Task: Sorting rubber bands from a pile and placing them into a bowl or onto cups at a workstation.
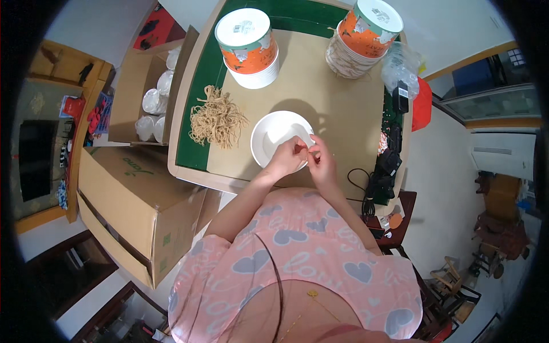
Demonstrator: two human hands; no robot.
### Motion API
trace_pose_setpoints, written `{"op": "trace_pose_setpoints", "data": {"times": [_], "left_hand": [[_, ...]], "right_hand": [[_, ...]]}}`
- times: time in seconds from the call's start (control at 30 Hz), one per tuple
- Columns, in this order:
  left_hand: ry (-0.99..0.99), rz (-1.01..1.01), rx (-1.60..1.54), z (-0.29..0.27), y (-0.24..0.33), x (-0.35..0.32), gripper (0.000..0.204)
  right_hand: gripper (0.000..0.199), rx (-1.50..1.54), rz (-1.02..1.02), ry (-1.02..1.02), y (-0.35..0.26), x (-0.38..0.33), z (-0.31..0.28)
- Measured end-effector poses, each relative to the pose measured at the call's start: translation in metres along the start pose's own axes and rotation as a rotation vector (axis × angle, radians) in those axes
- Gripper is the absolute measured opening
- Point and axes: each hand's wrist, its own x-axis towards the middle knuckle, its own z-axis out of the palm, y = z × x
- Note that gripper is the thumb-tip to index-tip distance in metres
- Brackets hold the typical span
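A white paper bowl (266, 132) stands on the table directly before me. My left hand (287, 156) is over its near right part with the fingers bent together. Beside it, at the bowl's right rim, my right hand (322, 163) has thumb and forefinger pinched. The fingertips of both hands nearly meet; whatever is between them is too small or hidden to make out. To the bowl's left lies a loose heap of tan cords (217, 119).
Orange-and-white paper tubs top a white stack (249, 52) at the far left and a cord-wrapped stack (352, 54) at the far right. Black cables and adapters (387, 163) line the table's right edge. Cardboard boxes (123, 183) stand left of the table, one holding wrapped white stacks.
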Motion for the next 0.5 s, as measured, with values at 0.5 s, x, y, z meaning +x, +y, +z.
{"op": "trace_pose_setpoints", "data": {"times": [0.5], "left_hand": [[0.03, -0.294, -0.45, 0.0, -0.003, 0.01, 0.046]], "right_hand": [[0.026, -0.013, 0.014, 0.055, 0.011, -0.007, 0.0]]}}
